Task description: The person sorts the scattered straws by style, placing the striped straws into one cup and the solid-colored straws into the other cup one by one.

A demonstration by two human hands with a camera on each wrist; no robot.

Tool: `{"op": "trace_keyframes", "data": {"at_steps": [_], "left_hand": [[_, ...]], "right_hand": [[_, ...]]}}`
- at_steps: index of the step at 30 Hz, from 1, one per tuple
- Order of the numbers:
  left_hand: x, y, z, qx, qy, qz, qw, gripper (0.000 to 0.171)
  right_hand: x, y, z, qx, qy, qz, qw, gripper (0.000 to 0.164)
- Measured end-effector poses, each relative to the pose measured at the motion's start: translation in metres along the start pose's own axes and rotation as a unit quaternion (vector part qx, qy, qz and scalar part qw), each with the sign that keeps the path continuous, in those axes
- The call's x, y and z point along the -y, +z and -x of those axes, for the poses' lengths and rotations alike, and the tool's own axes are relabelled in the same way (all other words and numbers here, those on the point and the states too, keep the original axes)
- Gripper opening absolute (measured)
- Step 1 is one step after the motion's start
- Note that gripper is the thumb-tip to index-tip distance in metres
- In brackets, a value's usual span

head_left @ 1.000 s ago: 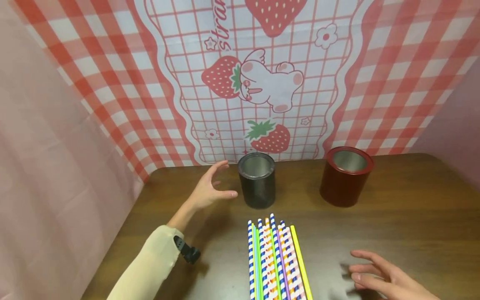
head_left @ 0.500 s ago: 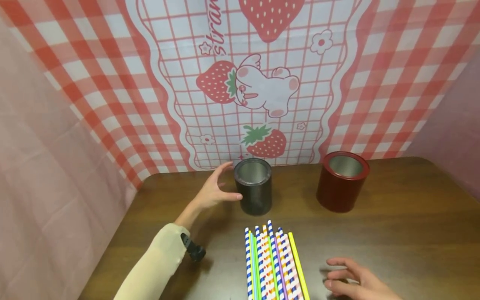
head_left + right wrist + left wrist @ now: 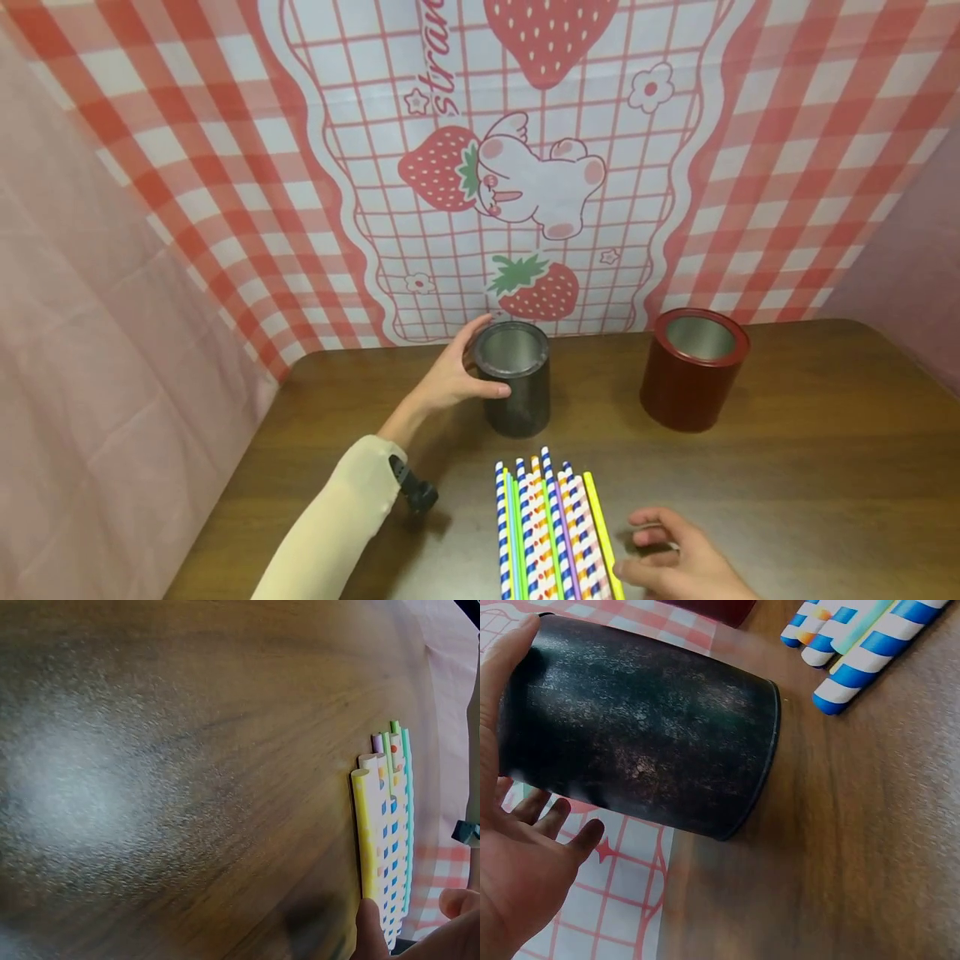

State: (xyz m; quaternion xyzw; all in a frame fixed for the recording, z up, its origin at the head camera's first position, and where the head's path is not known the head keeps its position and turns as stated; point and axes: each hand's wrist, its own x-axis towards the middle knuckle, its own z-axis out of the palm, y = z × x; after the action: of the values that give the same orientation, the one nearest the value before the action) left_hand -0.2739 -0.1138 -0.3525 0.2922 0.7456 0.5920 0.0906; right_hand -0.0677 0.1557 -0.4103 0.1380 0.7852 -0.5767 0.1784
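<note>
A dark grey metal can (image 3: pixel 525 412) stands upright near the back of the table, its open top showing a bare inside. My left hand (image 3: pixel 448 377) reaches round its left side, thumb across the front and index finger behind the rim. In the left wrist view, the thumb meets the can (image 3: pixel 637 724) near its top and the other fingers pass partly behind it. Several paper straws (image 3: pixel 564 533), striped and plain, lie side by side in front of the can. At their right edge, my right hand (image 3: pixel 686 557) has its thumb tip by the yellow straw (image 3: pixel 364 832), fingers loosely bent.
A dark red can (image 3: pixel 686 392), open at the top, stands at the back right. Behind the wooden table (image 3: pixel 817 467) hangs a red-checked strawberry cloth (image 3: pixel 540 183). A pink curtain (image 3: pixel 97 350) borders the left side. A black wrist camera (image 3: pixel 418 495) sticks out from the left sleeve.
My left hand has moved right, from beside the grey can to round it. My right hand has come left to the edge of the straws. The cans and straws stay in place.
</note>
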Motion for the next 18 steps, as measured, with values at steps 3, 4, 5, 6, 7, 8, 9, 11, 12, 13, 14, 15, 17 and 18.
{"op": "trace_keyframes", "data": {"at_steps": [3,4,5,6,7,8,9,11,12,13,14,15,17,18], "left_hand": [[0.012,0.0,-0.008,0.002,0.0,-0.008,1.0,0.105],[0.016,0.001,-0.011,0.002,0.001,-0.012,0.9999,0.106],[0.02,0.0,-0.013,0.002,0.003,-0.014,0.9999,0.107],[0.024,0.001,-0.016,0.0,0.004,-0.02,0.9998,0.107],[0.023,0.001,-0.017,0.0,0.001,-0.022,0.9997,0.107],[0.022,0.002,-0.018,0.003,0.002,-0.027,0.9996,0.106],[0.021,0.002,-0.019,0.003,0.003,-0.034,0.9994,0.105],[0.019,0.003,-0.021,0.004,0.002,-0.046,0.9989,0.103],[0.018,0.003,-0.023,0.005,0.001,-0.052,0.9986,0.101],[0.016,0.003,-0.024,0.008,0.001,-0.056,0.9984,0.1],[0.016,0.002,-0.025,0.01,-0.001,-0.06,0.9981,0.099],[0.015,0.002,-0.026,0.011,-0.004,-0.064,0.9979,0.098],[0.014,0.001,-0.028,0.012,-0.013,-0.066,0.9976,0.096],[0.013,0.001,-0.028,0.012,-0.017,-0.069,0.9974,0.096]], "right_hand": [[0.0,0.002,-0.002,-0.007,-0.003,-0.001,1.0,0.06],[0.0,0.002,-0.003,-0.009,-0.005,0.001,1.0,0.061],[0.0,0.003,-0.004,-0.012,-0.006,0.001,1.0,0.062],[0.001,0.003,-0.004,-0.011,-0.011,0.002,1.0,0.062],[0.001,0.003,-0.005,-0.01,-0.013,0.002,1.0,0.063],[0.003,0.003,-0.005,-0.009,-0.012,0.005,1.0,0.062],[0.004,0.004,-0.007,-0.009,-0.013,0.01,1.0,0.062],[0.007,0.005,-0.01,-0.014,-0.014,0.024,1.0,0.062],[0.008,0.006,-0.011,-0.018,-0.013,0.034,0.999,0.061],[0.009,0.006,-0.013,-0.02,-0.012,0.04,0.999,0.061],[0.01,0.007,-0.015,-0.023,-0.018,0.047,0.998,0.061],[0.011,0.007,-0.016,-0.026,-0.022,0.052,0.998,0.061],[0.013,0.008,-0.018,-0.029,-0.03,0.054,0.998,0.061],[0.014,0.008,-0.019,-0.031,-0.034,0.053,0.998,0.06]]}}
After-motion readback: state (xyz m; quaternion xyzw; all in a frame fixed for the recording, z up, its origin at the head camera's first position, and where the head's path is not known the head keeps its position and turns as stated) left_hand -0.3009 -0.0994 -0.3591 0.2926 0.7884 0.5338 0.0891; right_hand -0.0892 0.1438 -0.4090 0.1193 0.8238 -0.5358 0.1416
